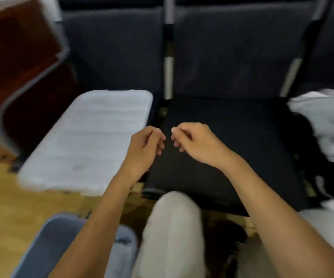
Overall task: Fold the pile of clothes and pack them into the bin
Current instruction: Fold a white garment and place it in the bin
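Note:
My left hand (pixel 146 145) and my right hand (pixel 194 143) hover close together over a black chair seat (pixel 242 149). The fingers of both are curled in toward the thumbs, and I see nothing held in either. A white ribbed cloth (pixel 90 137) lies flat and folded on the seat to the left. At the right edge, a rumpled pile of white and grey clothes (pixel 330 121) sits on another seat. A blue-grey bin (pixel 48 243) stands on the floor at the lower left, partly hidden by my left forearm. The picture is blurred.
Dark padded chair backs (pixel 242 53) with metal posts run along the far side. A brown wooden piece of furniture (pixel 18 57) stands at the upper left. My knees in light trousers (pixel 174 227) are below the hands, over patterned carpet.

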`<state>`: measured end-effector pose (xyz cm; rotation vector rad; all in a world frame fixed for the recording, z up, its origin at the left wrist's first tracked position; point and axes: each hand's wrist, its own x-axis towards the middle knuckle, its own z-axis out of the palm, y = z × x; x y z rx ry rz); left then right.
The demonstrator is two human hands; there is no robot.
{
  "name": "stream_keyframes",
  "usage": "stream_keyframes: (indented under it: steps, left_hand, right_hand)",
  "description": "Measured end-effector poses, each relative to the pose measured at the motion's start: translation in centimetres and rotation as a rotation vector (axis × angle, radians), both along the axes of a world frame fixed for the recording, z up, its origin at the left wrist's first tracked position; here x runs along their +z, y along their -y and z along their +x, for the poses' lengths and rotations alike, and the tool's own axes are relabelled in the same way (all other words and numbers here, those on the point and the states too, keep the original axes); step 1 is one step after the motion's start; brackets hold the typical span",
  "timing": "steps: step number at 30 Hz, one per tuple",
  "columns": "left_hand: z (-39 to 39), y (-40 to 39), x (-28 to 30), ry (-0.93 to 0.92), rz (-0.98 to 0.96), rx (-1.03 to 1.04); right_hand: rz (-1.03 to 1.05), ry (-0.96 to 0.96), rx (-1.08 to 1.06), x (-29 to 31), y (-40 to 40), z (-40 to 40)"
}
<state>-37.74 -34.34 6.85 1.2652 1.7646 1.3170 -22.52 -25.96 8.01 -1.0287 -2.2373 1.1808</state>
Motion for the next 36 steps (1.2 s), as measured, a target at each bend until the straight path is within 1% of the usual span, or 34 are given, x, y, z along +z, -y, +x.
stream_keyframes:
  steps: [4,7,9,11,13,15,17,19,20,22,24,26,28,29,31,33,35,36]
  left_hand:
    - [11.6,-9.4,-0.4,-0.053,-0.046,-0.344]
    - [20.0,-14.5,-2.8,-0.114,-0.074,-0.524]
    - [25.5,-16.8,-5.1,-0.168,-0.055,-0.605]
    - [30.6,-18.1,-7.4,-0.235,-0.043,-0.711]
    - [34.5,-19.0,-9.3,-0.36,-0.009,-0.815]
    - [37.4,-19.9,-10.3,-0.53,0.014,-0.881]
    - [39.1,-21.2,-10.8,-0.675,0.038,-0.87]
    - [40.0,-22.4,-11.3,-0.751,0.042,-0.854]
    - [40.2,-22.9,-11.5,-0.759,0.033,-0.859]
    - [40.0,-23.6,-11.7,-0.708,-0.01,-0.89]
    - [39.9,-24.1,-11.7,-0.672,-0.006,-0.912]
    - [40.3,-24.0,-11.3,-0.772,0.082,-0.897]
    - [41.3,-23.7,-11.0,-0.865,0.175,-0.901]
    - [41.8,-23.5,-10.7,-0.869,0.221,-0.921]
    - [42.3,-23.1,-10.2,-0.831,0.312,-0.95]
    - [41.6,-23.2,-9.4,-0.707,0.354,-0.922]
    - [40.0,-23.7,-8.3,-0.597,0.415,-0.911]
    - [39.1,-23.9,-7.5,-0.594,0.456,-0.928]
  right_hand:
    - [0.015,-0.038,-0.415,-0.6,-5.8,13.7]
    - [0.004,-0.041,-0.689,-3.6,-7.3,22.7]
    - [0.002,0.042,-0.831,-5.8,-7.3,27.7]
    - [-0.021,0.203,-0.906,-7.6,-6.9,32.1]
    - [-0.122,0.33,-0.954,-8.8,-6.1,35.4]
    - [-0.217,0.395,-0.999,-9.7,-5.6,38.0]
    - [-0.277,0.397,-1.012,-10.1,-5.3,39.5]
    - [-0.289,0.356,-1.004,-10.3,-5.2,40.2]
    - [-0.284,0.326,-1.002,-10.3,-5.3,40.3]
    - [-0.27,0.292,-0.996,-10.3,-5.5,40.1]
    - [-0.269,0.262,-1.002,-10.1,-6.1,39.7]
    - [-0.226,0.233,-1.048,-10.0,-6.8,39.1]
    - [-0.103,0.177,-1.156,-9.7,-7.4,38.5]
    - [-0.033,0.133,-1.209,-9.3,-7.6,38.4]
    - [0.075,0.077,-1.262,-8.7,-7.5,38.2]
    - [0.118,0.003,-1.257,-8.1,-7.1,38.2]
    - [0.131,-0.101,-1.171,-7.0,-6.6,37.8]
    - [0.131,-0.168,-1.104,-6.3,-6.4,37.3]
